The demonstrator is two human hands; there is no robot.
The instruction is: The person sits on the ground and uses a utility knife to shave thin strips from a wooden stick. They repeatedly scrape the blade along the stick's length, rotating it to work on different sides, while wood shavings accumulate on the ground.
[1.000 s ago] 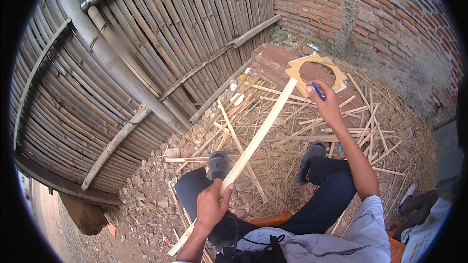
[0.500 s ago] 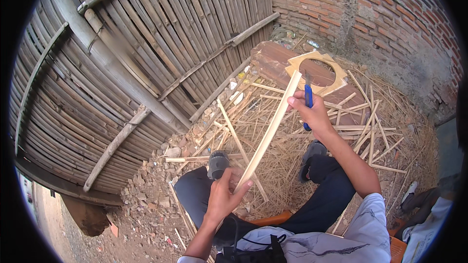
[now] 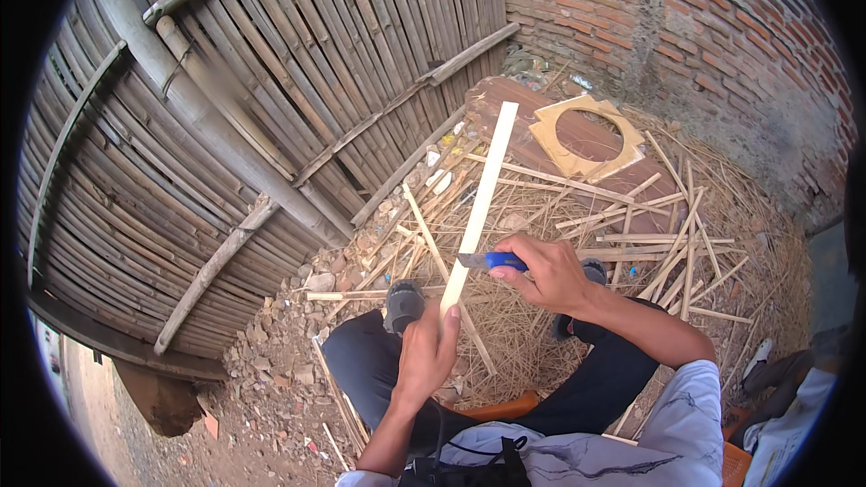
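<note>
A pale, flat bamboo strip (image 3: 488, 185) stands slanted in front of me, its far end up and away. Its lower end is gripped by my left hand (image 3: 426, 356), thumb along the edge. My right hand (image 3: 552, 277) is closed round the blue handle of a utility knife (image 3: 502, 261). The knife's blade lies against the strip's right edge, a little above my left hand. Part of the handle is hidden inside my right fingers.
Several cut strips (image 3: 692, 239) lie crossed on straw and shavings (image 3: 523, 343). A brown board (image 3: 505, 117) holds a yellowish cut-out panel (image 3: 552, 131) with a round hole. A bamboo wall (image 3: 361, 63) rises on the left, a brick wall (image 3: 577, 0) behind. Another person's foot (image 3: 758, 356) is at right.
My right hand has let go of the strip's upper part and come down toward me, bringing the knife blade to the strip. The strip has turned more upright, its broad face showing.
</note>
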